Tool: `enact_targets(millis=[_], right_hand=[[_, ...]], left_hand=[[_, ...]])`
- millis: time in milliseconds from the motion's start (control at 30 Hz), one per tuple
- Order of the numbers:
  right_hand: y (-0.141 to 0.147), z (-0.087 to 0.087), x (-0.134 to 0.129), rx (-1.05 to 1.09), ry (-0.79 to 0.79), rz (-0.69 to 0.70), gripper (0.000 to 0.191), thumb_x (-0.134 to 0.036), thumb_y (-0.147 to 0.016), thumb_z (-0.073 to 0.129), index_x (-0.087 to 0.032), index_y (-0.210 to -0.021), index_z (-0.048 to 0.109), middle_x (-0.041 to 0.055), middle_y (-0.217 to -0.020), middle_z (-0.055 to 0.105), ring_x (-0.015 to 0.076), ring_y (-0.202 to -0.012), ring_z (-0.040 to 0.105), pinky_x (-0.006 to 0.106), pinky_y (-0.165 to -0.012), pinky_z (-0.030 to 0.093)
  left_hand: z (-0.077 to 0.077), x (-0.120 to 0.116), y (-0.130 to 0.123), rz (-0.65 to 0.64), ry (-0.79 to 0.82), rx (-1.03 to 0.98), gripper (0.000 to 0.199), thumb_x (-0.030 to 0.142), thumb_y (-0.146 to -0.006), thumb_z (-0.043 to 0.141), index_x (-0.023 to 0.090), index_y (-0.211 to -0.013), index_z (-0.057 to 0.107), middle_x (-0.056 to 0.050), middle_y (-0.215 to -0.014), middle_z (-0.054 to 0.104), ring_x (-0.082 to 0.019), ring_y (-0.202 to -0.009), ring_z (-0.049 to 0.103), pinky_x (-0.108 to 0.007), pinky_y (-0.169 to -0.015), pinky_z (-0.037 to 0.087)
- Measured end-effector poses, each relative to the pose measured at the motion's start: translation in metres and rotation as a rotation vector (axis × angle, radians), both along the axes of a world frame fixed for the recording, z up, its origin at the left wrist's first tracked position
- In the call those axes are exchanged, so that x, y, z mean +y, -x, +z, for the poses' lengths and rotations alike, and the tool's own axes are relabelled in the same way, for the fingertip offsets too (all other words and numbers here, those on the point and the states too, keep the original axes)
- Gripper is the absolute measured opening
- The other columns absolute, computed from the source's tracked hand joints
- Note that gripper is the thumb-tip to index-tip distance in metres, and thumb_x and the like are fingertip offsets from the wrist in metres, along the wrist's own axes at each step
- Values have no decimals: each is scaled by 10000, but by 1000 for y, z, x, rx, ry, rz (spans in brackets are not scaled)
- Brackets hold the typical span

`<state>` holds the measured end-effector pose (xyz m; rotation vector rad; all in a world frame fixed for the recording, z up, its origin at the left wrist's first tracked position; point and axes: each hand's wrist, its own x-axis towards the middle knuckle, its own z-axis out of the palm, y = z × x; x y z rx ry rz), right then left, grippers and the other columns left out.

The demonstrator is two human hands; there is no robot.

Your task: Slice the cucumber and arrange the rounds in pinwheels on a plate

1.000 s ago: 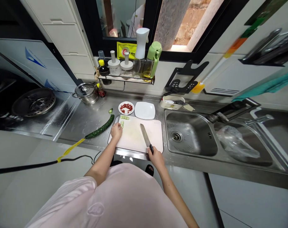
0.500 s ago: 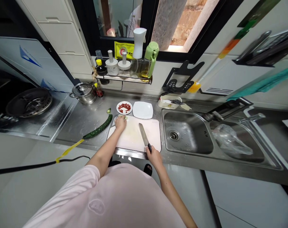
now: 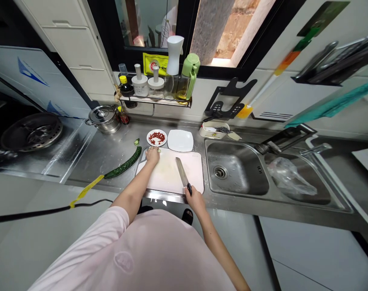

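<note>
My right hand (image 3: 195, 199) is wrapped round the black handle of a kitchen knife (image 3: 180, 169). Its blade lies over the white cutting board (image 3: 168, 178), tip pointing away from me. At the board's far left corner, my left hand (image 3: 152, 155) is closed, with a pale green bit of cucumber (image 3: 159, 150) showing at the fingertips. How much it holds is hidden. A long dark green cucumber (image 3: 125, 165) lies on the counter left of the board, and a small cucumber end (image 3: 137, 142) sits beyond it. Behind the board are a plate of chopped red pieces (image 3: 156, 137) and a white plate (image 3: 180, 140).
A double steel sink (image 3: 238, 169) is on the right, with a plastic bag (image 3: 289, 176) in its far basin. On the left stand a lidded pot (image 3: 104, 119) and a wok (image 3: 32, 131) on the stove. A seasoning rack (image 3: 159, 99) hangs under the window.
My left hand has shifted slightly, and less of the green cucumber shows at its fingers. The right hand and knife keep about the same pose; the whole view has moved a little.
</note>
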<state>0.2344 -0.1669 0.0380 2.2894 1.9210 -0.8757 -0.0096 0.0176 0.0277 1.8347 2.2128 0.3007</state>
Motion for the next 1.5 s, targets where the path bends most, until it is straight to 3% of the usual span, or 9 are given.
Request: enact_targets(millis=[300, 533, 800, 1200, 1500], right_hand=[[1, 1, 0, -17, 2, -5, 447, -527, -959, 290, -200, -1075, 572, 105, -935, 690, 222, -882, 644, 258, -651, 362], [2, 1, 0, -20, 1, 1, 449, -520, -964, 284, -198, -1095, 569, 104, -944, 690, 224, -894, 645, 258, -662, 370], [3, 5, -1, -5, 5, -2, 456, -511, -967, 282, -189, -1120, 567, 112, -962, 686, 212, -903, 635, 254, -687, 376], [4, 5, -1, -10, 4, -11, 440, -508, -969, 290, -193, -1098, 568, 106, -956, 686, 211, -902, 640, 253, -670, 372], [4, 7, 0, -18, 22, -5, 438, -510, -969, 295, -192, -1095, 568, 106, -957, 683, 208, -908, 638, 254, -680, 378]], left_hand=[[3, -3, -1, 31, -35, -47, 203, 174, -866, 464, 212, -1000, 612, -93, -1033, 637, -226, -1011, 544, -344, -859, 353], [4, -12, -3, -6, -98, -102, 148, 238, -863, 506, 220, -921, 641, -68, -1008, 652, -213, -986, 552, -308, -803, 387], [9, -17, -6, 43, -33, -213, 141, 297, -848, 544, 232, -910, 653, -48, -955, 685, -197, -914, 584, -288, -759, 403], [-14, -51, -23, 68, 2, -493, 84, 244, -763, 614, 209, -826, 657, -3, -793, 692, -133, -746, 613, -235, -684, 420], [-17, -59, -31, 20, 13, -370, 117, 198, -795, 582, 217, -876, 665, -15, -819, 692, -152, -795, 618, -252, -726, 426]])
